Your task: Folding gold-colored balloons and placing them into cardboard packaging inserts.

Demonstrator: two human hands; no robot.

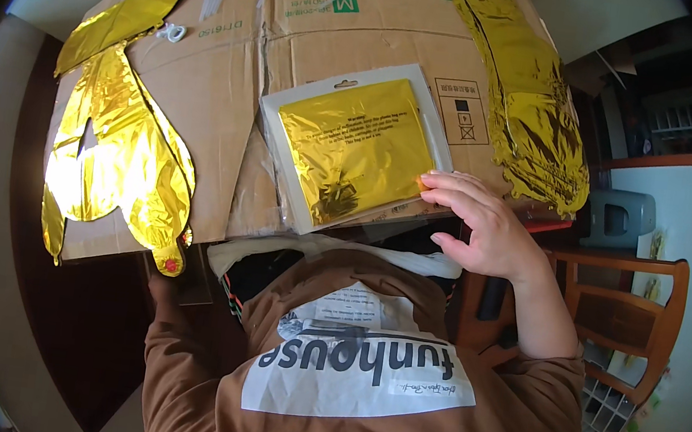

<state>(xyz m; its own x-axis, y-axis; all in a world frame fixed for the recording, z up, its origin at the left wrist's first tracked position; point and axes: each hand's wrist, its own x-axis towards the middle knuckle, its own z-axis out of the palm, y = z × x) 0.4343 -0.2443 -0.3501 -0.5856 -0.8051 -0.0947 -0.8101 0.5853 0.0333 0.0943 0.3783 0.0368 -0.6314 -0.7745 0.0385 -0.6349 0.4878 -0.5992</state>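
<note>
Resting on the near right corner of a clear packet point(352, 149), the right hand point(483, 224) lies with its fingers loosely spread and slightly curled, palm down; the fingertips point(429, 183) touch the packet's edge, and nothing is pinched between them. The packet, a white-bordered sleeve holding a folded gold foil sheet point(354, 152), lies tilted on a flattened cardboard sheet point(235, 64) that covers the tabletop, just in front of the person's chest. The left hand is out of sight: only its brown sleeve point(175, 342) shows, running down toward the dark table edge point(84, 305) at the lower left, so its grip cannot be told.

To the left of the packet, well apart from it, a flat, uninflated gold foil balloon point(124, 159) lies spread over the cardboard's left edge, its small red-tipped valve point(172, 264) hanging past the near border. A second gold foil strip point(143, 5) lies diagonally at the far left corner, and a third crumpled gold foil piece point(538, 93) runs along the right side of the cardboard. A wooden chair point(628, 311) stands beside the table at the right.
</note>
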